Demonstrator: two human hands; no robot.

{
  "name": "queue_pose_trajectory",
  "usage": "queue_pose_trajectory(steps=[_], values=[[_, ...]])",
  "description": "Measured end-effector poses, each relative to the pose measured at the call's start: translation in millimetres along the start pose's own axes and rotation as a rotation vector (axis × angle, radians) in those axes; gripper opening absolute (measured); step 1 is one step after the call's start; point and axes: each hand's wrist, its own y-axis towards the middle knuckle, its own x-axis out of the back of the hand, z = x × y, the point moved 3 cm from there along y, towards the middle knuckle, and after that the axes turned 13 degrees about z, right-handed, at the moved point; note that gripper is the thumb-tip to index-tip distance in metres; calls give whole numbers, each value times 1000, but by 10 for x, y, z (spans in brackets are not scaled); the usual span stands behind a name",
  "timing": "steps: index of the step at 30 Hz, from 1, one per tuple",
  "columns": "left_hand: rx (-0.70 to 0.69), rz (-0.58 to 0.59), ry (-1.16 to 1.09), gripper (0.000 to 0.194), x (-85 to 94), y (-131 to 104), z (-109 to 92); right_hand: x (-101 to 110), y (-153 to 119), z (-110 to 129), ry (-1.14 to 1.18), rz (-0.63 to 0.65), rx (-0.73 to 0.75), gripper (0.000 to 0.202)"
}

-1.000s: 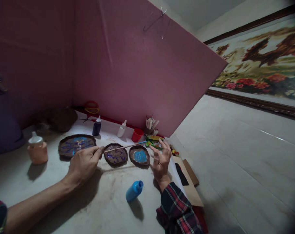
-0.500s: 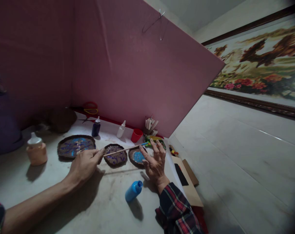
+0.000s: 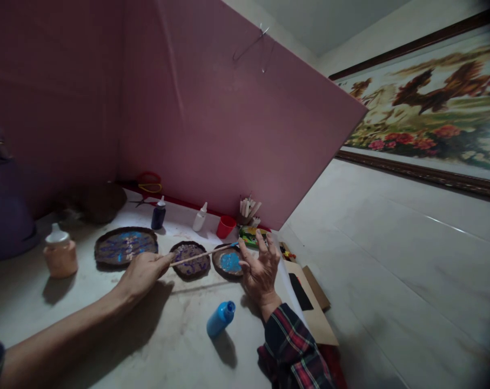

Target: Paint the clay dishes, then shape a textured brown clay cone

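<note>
Left hand [image 3: 145, 274] is pinching the brush [image 3: 200, 255] at its handle end, thumb against fingers. Brush is running rightward from that grip, slanting slightly up, passing across the middle dish [image 3: 192, 277] and the upper part of the right dish [image 3: 216, 263] in this view. Its blue tip is sitting right by the index finger of the right hand [image 3: 262, 274]; probably touching, but can't confirm at this angle. Right hand is holding no tool, its fingers spread and raised beside the right dish, which is carrying a blue paint patch. Open blue bottle [image 3: 219, 320] is standing nearer the wearer, between the two forearms. Large dish [image 3: 108, 266] is lying beyond the left hand.
</note>
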Motion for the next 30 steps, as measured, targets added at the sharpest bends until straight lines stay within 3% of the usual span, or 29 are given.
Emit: queue_pose_trajectory(steps=[5,11,16,30], values=[[-16,-92,62,43,73,9,-7,-63,-8,-133,97,-71,-121,54],[-7,-147,95,46,117,14,16,-251,-80,-278,308,142,-116,63],[0,-150,96,46,117,7,-1,-285,-107,-318,285,177,-160,61],[1,-147,118,47,122,0,-20,-327,-87,-264,150,277,-112,43]])
